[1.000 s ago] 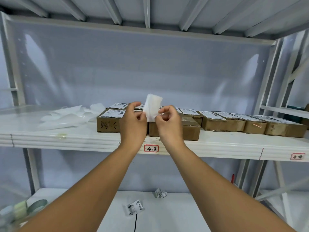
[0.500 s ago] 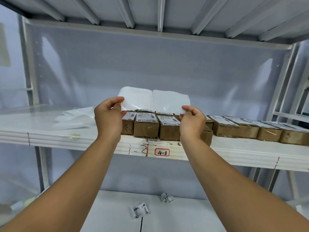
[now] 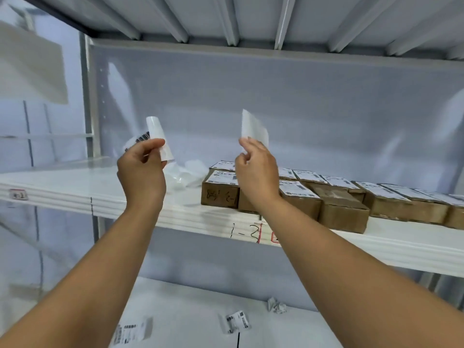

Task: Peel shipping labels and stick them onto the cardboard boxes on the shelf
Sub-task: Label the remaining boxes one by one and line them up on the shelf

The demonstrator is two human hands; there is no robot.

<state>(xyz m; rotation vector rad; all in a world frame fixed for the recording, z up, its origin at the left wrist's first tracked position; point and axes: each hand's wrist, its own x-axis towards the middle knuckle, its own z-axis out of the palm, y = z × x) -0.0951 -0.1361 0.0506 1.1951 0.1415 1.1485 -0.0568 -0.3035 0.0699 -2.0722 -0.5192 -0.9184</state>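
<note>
— Where is the label (image 3: 153,130)?
— In the air, pinched by the left hand (image 3: 140,169) above the front edge of the shelf (image 3: 75,189), left of the boxes. It curls over on itself, so only a strip of barcode shows; the rest of the print is hidden.
— And the right hand (image 3: 256,169)?
— It pinches a white slip (image 3: 252,126) between thumb and fingertips, upright above the boxes (backing paper or a label's back, I cannot tell).
— The boxes (image 3: 220,194)?
— A cardboard row running toward the shelf's right end, cut off there by the frame. Most carry labels on top; one brown box (image 3: 342,217) at the front edge shows a bare top. The right wrist hides part of the second one.
— Around them?
— White paper scraps (image 3: 192,172) just left of the row, partly behind the left hand. On the lower shelf (image 3: 188,305) lie loose labels (image 3: 237,321) and a crumpled wad (image 3: 276,305), print too blurred to read.
</note>
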